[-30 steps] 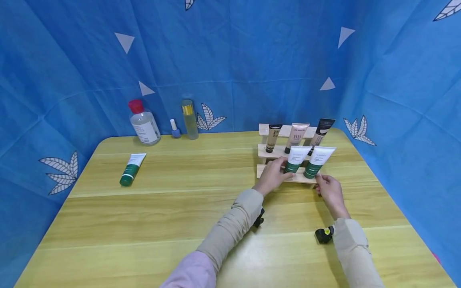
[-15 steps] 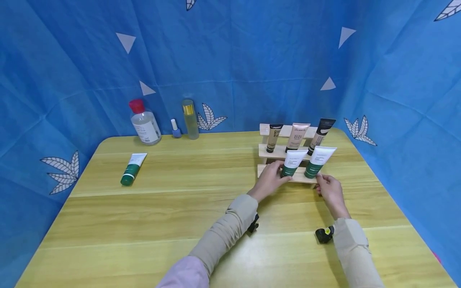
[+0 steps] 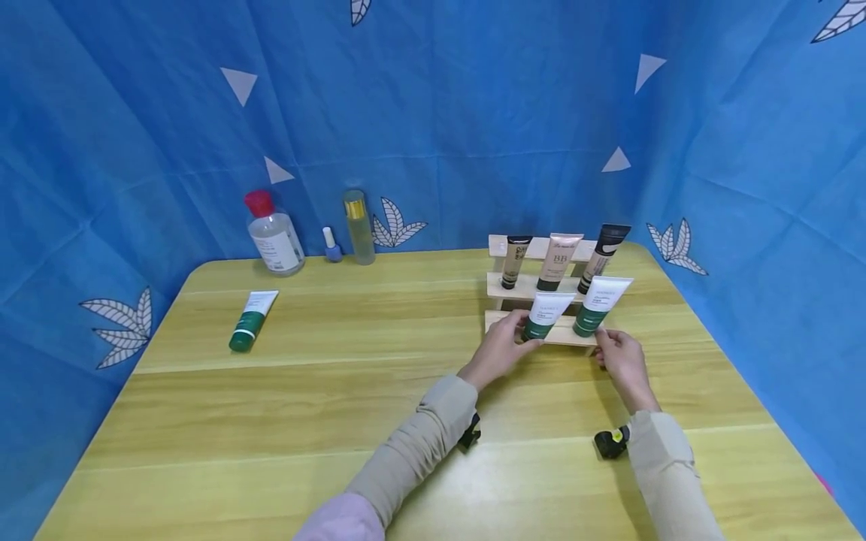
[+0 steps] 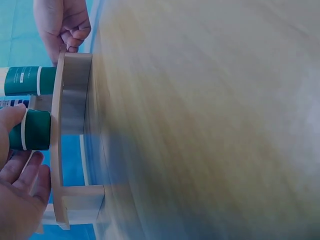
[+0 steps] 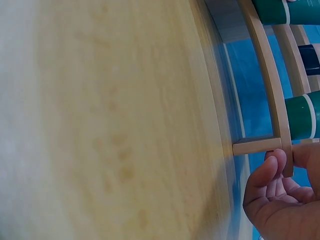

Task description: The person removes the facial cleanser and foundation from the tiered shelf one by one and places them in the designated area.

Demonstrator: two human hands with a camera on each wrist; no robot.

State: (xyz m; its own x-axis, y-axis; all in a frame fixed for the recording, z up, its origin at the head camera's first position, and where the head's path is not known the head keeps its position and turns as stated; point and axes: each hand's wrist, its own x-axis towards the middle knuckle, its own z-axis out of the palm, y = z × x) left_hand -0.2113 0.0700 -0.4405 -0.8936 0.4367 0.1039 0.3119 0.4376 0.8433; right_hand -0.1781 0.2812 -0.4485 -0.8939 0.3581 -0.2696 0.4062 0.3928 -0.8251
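My left hand [image 3: 499, 347] grips a white and green squeeze tube [image 3: 549, 309] low down, around its green part. In the left wrist view its green cap [image 4: 38, 130] meets the front step of a small wooden tiered rack [image 3: 567, 333]. My right hand [image 3: 621, 362] pinches the right end of that step, with thumb and fingertips at the plank's end in the right wrist view. Beside it a second white and green tube [image 3: 602, 304] stands cap down on the same step, leaning slightly right.
Higher on the rack stand a gold tube [image 3: 516, 263], a pink BB tube [image 3: 559, 261] and a black-topped tube [image 3: 604, 257]. Another green and white tube [image 3: 253, 321] lies at the table's left. Behind it are a red-capped bottle [image 3: 276, 237], nail polish [image 3: 331, 246] and a gold-collared bottle [image 3: 360, 229].
My left hand has moved the squeeze tube leftward along the front step, away from the second tube. The right hand keeps its place at the step's right end.
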